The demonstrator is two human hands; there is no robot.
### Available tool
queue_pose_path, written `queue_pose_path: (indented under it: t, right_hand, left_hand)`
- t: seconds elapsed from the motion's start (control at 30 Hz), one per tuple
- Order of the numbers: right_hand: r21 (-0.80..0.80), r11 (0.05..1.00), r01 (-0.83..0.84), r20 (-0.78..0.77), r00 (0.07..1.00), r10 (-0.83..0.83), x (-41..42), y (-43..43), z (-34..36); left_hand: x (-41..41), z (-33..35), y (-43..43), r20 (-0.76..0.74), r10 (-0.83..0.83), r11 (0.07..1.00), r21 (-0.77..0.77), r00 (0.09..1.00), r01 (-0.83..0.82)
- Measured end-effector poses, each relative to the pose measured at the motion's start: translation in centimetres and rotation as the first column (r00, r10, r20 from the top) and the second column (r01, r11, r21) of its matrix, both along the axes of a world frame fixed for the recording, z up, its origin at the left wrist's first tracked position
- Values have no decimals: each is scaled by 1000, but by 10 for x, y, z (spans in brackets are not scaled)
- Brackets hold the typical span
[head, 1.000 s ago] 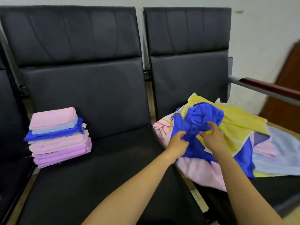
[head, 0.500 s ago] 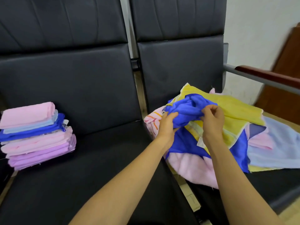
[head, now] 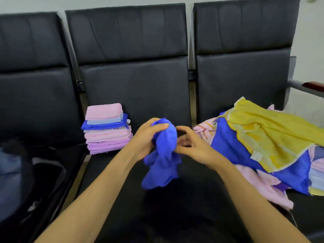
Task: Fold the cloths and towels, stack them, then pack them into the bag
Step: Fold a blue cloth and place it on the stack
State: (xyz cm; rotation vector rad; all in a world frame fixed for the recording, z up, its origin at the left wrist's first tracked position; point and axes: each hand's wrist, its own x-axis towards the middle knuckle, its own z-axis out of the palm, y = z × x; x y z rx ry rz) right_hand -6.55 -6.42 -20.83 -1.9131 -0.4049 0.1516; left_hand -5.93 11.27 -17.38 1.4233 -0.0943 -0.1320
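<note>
Head view, looking down on a row of three black padded seats against a pale wall. The middle seat point(head: 133, 95) fills the centre, and everything else is placed from it.

On the seat to the right of the middle seat lies a large loose pile of unfolded cloths point(head: 263, 137): a yellow one on top, deep blue and pink ones under it, and pale blue at the far edge. A grey and dark red armrest point(head: 308, 85) shows beyond that seat.

On the seat to the left of the middle seat sits a dark bag point(head: 35, 181); it is blurred, and a bluish patch shows on its near side.

At the back left corner of the middle seat, against its backrest, stands a neat stack of folded cloths point(head: 107, 128), pink on top, then pale blue, deep blue, pink and lilac.

Above the front of the middle seat, a crumpled blue cloth point(head: 163, 160) hangs in the air between two bare forearms. The left hand point(head: 145, 137) grips its bunched top, thumb and fingers curled round the fabric. The right hand point(head: 194, 146) is just beside it with fingers bent toward the cloth and touching its side; they are blurred, so I cannot tell whether they pinch it.
</note>
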Motion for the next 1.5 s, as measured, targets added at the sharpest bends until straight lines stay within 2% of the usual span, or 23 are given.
queue_pose_path:
  t: [0.07,0.13,0.17,0.27,0.33,0.43,0.57,0.67,0.77,0.83,0.9,0.97,1.03,1.1,1.13,1.23,1.27,1.3,1.33,1.4,1.43,1.47,1.5]
  right_hand:
    - [-144,990,-5,53,999,13,-10,25,-5]
    - [-295,955,17,75,997,6,-21,41,-5]
    - [-307,950,47,78,997,-24,-27,47,-5]
    - [-153,986,64,-7,998,-66,-37,60,-9]
    - [-127,990,-52,-17,999,50,-45,65,-9]
    - [-127,965,-228,-28,974,226,-52,74,-10]
    - [-31,956,-291,-20,957,290,-52,79,-15]
    - [167,951,-261,-54,960,273,-55,83,-10]
    - [246,948,-203,-69,972,226,-53,88,-8]
    - [206,950,-235,-91,962,258,-52,89,-4]
    - [80,967,-242,-56,967,247,-49,85,-2]
    - [-87,992,-89,145,984,101,-42,78,-2]
    - [-136,983,124,285,955,-81,-35,67,-7]
    - [-98,963,252,318,925,-209,-32,58,-10]
    - [-87,951,297,332,909,-253,-32,54,-9]
    - [-107,918,381,308,891,-334,-26,38,-10]
    - [-141,903,406,290,889,-354,-23,32,-12]
    - [-184,886,425,274,888,-369,-21,26,-13]
    - [-231,868,440,270,886,-377,-19,20,-14]
    - [-329,819,470,281,877,-390,-17,10,-16]
    - [-356,796,489,281,868,-408,-16,6,-18]
    - [-343,788,511,262,858,-442,-15,2,-20]
    - [-288,803,522,209,852,-479,-16,-1,-20]
  left_hand:
    - [-16,-7,26,18,65,993,98,998,-66]
    - [-30,-14,49,-5,166,982,89,986,-165]
    - [-36,-17,60,-18,202,976,82,979,-200]
    - [-55,-27,82,-30,129,977,173,991,-122]
    - [-69,-31,89,5,28,961,274,1000,-28]
    - [-85,-28,93,59,-80,944,326,995,56]
    - [-90,-18,97,226,-78,860,507,971,-49]
    - [-90,-16,101,305,-13,869,474,952,-139]
    - [-89,-20,106,350,63,876,430,935,-220]
    - [-90,-22,107,376,76,870,427,924,-245]
    - [-91,-20,105,354,117,914,328,928,-240]
    - [-90,-20,106,331,149,918,305,932,-255]
    - [-87,-24,113,316,86,842,483,945,-239]
    - [-85,-26,122,219,-57,727,678,974,-110]
    - [-84,-26,128,159,-98,692,720,982,-47]
    - [-80,-29,148,80,-74,584,811,994,-21]
    - [-79,-29,155,92,-37,581,812,995,-54]
    - [-79,-30,160,109,9,630,771,994,-90]
    - [-80,-30,162,106,62,735,668,993,-117]
    - [-84,-27,162,36,124,934,333,992,-129]
    - [-85,-26,163,-5,100,977,189,995,-97]
    - [-87,-25,166,-35,46,992,115,998,-42]
    - [-90,-24,170,-69,-34,992,116,997,42]
